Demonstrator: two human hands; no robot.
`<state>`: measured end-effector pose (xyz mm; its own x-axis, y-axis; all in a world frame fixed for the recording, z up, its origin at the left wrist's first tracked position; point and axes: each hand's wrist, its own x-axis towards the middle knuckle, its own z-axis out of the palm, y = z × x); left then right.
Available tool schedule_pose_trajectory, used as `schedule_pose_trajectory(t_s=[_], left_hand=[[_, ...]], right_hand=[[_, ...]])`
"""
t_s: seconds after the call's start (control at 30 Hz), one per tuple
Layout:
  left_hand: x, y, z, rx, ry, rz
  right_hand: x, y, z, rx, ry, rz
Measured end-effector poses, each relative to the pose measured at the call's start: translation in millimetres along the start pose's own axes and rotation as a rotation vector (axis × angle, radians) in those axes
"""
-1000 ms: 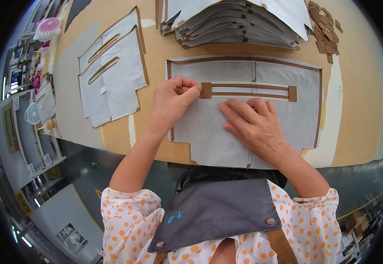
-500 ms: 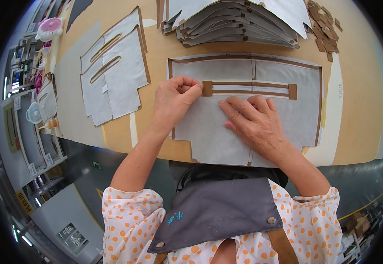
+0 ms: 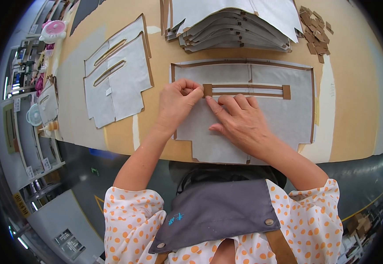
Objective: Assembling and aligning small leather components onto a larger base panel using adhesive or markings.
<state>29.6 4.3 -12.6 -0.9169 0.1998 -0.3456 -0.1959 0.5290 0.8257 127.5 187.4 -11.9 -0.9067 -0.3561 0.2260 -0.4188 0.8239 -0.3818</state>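
Note:
Before me on the table lies a grey-white flat panel [image 3: 284,123] with brown edges and notched lower corners. A long slot [image 3: 247,90] with brown and white strips runs across its upper half. A small brown patch [image 3: 207,90] covers the slot's left end, and a matching brown patch [image 3: 286,92] its right end. My left hand [image 3: 179,101] is closed in a pinch at the left patch's outer edge; whatever is between the fingertips is hidden. With fingers apart, my right hand [image 3: 240,121] rests on the panel, its index fingertip at that patch's lower corner.
Behind the panel stands a bowed stack of similar grey panels [image 3: 235,31]. Loose brown patches [image 3: 317,35] lie heaped at the far right. Two overlapping slotted panels [image 3: 119,83] are on the left. Beyond the table's left edge are shelves [image 3: 31,127] and a pink-and-white fan [image 3: 53,31].
My right hand has slid left along the panel, bringing its index finger to the left patch. My left hand keeps its pinch there. The whole view has shifted slightly.

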Motion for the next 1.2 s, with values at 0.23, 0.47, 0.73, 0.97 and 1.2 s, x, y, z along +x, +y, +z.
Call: schedule_pose_trajectory(t_s=[0.23, 0.47, 0.73, 0.97, 1.2], left_hand=[[-2, 2, 2, 0.040, 0.026, 0.019], [2, 0, 2, -0.001, 0.018, 0.030], [4, 4, 6, 0.039, -0.016, 0.035], [-12, -4, 4, 0.020, 0.187, 0.281], [-36, -26, 16, 0.706, 0.296, 0.741]], right_hand=[[1, 3, 9, 0.002, 0.062, -0.004], [2, 4, 7, -0.007, 0.053, 0.000], [0, 5, 9, -0.008, 0.118, -0.007], [-22, 20, -34, -0.024, 0.112, 0.127], [-89, 74, -51, -0.130, 0.235, 0.410]])
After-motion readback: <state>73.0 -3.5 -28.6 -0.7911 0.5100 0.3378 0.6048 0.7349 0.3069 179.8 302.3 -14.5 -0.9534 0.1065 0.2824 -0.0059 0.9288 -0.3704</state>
